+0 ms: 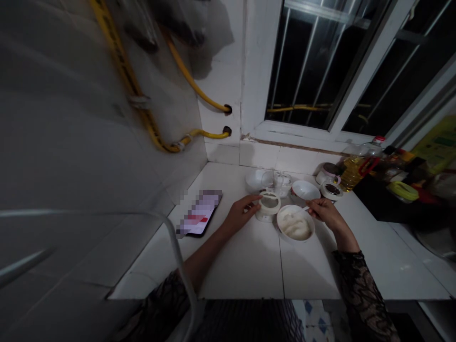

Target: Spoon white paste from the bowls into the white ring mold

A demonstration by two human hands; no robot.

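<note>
Nothing is legible anywhere in view. At about nine o'clock, the phone (198,213) is showing a screen blurred into pixel blocks, with only a red patch standing out. Toward eleven o'clock, the yellow gas hose (121,61) is carrying dark printing too slanted to make out. At about three o'clock, the yellow-green package (436,145) is showing markings too small and blurred to read.

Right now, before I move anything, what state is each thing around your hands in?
Left hand: fingers on the rim of the white round container.
Right hand: holding a white spoon.
Front white bowl: holds white paste.
Rear white bowl: upright.
Phone: face up, screen lit.
Cooking oil bottle: capped, partly full.
</note>
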